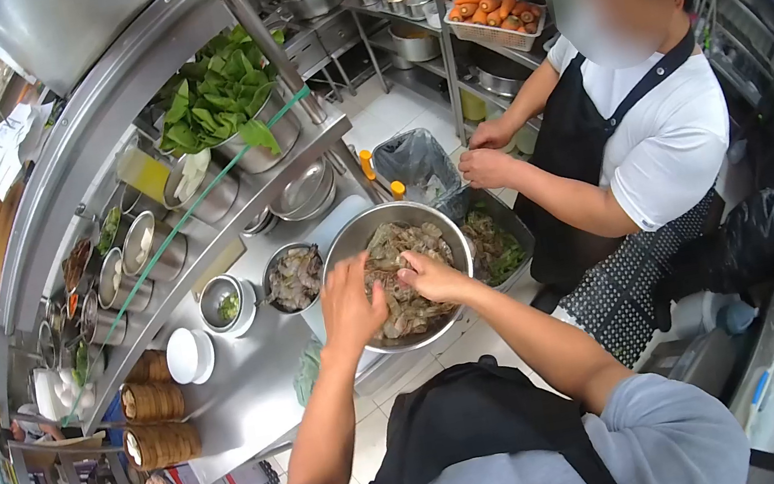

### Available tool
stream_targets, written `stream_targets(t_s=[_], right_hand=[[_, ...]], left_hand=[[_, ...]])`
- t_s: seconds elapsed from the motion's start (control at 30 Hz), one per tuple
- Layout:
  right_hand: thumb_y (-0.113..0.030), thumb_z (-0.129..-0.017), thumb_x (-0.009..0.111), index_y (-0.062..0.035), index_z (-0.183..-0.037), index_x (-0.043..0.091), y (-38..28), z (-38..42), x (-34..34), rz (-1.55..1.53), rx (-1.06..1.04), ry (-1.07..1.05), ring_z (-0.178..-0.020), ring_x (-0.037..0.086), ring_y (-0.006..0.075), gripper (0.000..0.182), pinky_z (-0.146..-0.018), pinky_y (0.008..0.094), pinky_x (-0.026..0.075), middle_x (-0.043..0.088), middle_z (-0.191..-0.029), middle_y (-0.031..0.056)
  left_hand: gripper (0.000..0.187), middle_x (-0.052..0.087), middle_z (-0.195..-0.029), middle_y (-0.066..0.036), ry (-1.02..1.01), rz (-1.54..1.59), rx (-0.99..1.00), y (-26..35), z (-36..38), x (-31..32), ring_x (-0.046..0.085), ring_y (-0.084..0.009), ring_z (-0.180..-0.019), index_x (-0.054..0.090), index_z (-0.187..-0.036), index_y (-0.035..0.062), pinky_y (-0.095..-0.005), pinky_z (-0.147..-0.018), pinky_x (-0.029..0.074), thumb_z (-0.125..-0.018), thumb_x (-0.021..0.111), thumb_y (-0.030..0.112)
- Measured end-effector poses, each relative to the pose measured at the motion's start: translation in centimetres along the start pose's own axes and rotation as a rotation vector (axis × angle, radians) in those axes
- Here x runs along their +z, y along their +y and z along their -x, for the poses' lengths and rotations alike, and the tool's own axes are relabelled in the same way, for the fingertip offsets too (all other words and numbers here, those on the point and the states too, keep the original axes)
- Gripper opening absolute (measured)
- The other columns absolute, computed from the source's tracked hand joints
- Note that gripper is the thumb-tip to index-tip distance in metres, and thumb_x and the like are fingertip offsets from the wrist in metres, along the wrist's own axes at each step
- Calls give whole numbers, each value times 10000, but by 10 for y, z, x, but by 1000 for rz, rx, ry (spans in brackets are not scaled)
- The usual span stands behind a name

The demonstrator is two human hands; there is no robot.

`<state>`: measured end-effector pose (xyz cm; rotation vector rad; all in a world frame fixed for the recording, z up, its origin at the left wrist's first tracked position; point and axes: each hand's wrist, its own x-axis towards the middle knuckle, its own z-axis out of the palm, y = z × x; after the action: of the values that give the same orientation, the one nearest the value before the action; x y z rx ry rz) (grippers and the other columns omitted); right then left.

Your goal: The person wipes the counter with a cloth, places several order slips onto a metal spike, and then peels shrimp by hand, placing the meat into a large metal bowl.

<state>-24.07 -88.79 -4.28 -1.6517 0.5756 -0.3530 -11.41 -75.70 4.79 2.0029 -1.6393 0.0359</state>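
Observation:
A large steel bowl (327, 243) full of raw shrimp (410, 311) stands at the counter's edge. Inside its left part, my left hand (352, 298) is over the shrimp with its fingers spread. My right hand (433, 278) reaches in from the right, its fingertips bent at the shrimp; whether it holds one is too small to tell. Left of the bowl is a smaller steel bowl (294, 279) of peeled shrimp. A pale cutting board (343, 217) lies partly under the large bowl.
A co-worker in a black apron (558, 200) stands at the right, beside a lined bin (415, 164) and a dark tub (510, 248). White bowls (188, 356) and bamboo steamers (162, 446) are at the left. A shelf (229, 201) with leafy greens (217, 97) overhangs the counter.

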Motion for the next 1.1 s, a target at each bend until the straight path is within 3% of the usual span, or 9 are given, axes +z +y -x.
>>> stream_targets(t_s=[0.1,0.3,0.4,0.7,0.8,0.9,0.97,1.03,1.1], right_hand=[[-255,-983,542,22,-1153,533,-9,3,-1,189,-171,5,-894,621,291,325,-815,404,473,646,-961,197],[-364,-1008,549,-5,-1049,539,-17,1,-12,190,-161,91,-673,547,162,362,-631,343,472,581,-796,83],[-405,-1032,507,-117,-966,551,-14,4,-18,-387,26,-168,-577,391,41,299,-484,220,324,420,-694,-72],[-484,-1009,514,-104,-912,565,-2,8,-31,-1037,312,-429,-493,261,44,395,-437,215,227,309,-626,-91],[-489,-1015,493,-100,-889,555,1,12,-32,-1229,327,-540,-484,266,50,413,-433,213,231,311,-608,-85],[-499,-1011,489,-107,-870,546,9,11,-27,-1434,274,-622,-481,275,58,420,-434,218,246,317,-599,-82],[-507,-1006,494,-113,-867,544,15,14,-25,-1560,218,-635,-484,282,61,420,-438,222,258,321,-599,-81],[-509,-1004,494,-122,-858,540,12,18,-25,-1319,424,-262,-501,326,73,416,-457,241,303,370,-615,-77],[-487,-1018,477,-124,-921,577,19,14,-14,-996,497,-131,-544,439,113,389,-513,275,418,501,-714,-36]], left_hand=[[421,682,-1017,-191,85,-118,203,-9,-11,10,628,-338,-1058,613,-1189,39,-505,-1004,376,-798,656,187],[270,676,-813,-206,-291,-80,-3,-7,-32,15,635,-438,-766,570,-886,19,-530,-751,471,-808,605,275],[258,657,-777,-244,-281,55,-16,-8,-35,22,623,-465,-753,580,-872,0,-545,-703,468,-793,568,245],[233,602,-668,-135,-413,590,-34,-27,-42,31,610,-283,-668,614,-841,-9,-437,-648,466,-767,511,186],[226,595,-710,-91,-541,795,-166,-46,-34,53,570,-198,-667,615,-874,2,-413,-613,447,-792,523,191],[239,535,-701,-55,-230,1103,-293,-43,-29,70,479,-147,-657,584,-862,27,-271,-622,383,-755,528,233],[231,520,-720,-57,-355,1902,-255,-40,-46,57,482,-159,-694,566,-904,38,-278,-667,390,-782,544,232],[228,504,-709,-29,-213,1701,-528,-28,-67,46,506,-163,-677,561,-936,58,-298,-638,411,-918,571,285],[236,570,-764,-28,-379,1123,-729,-26,-102,47,526,-152,-676,584,-984,67,-299,-600,415,-945,592,299]])
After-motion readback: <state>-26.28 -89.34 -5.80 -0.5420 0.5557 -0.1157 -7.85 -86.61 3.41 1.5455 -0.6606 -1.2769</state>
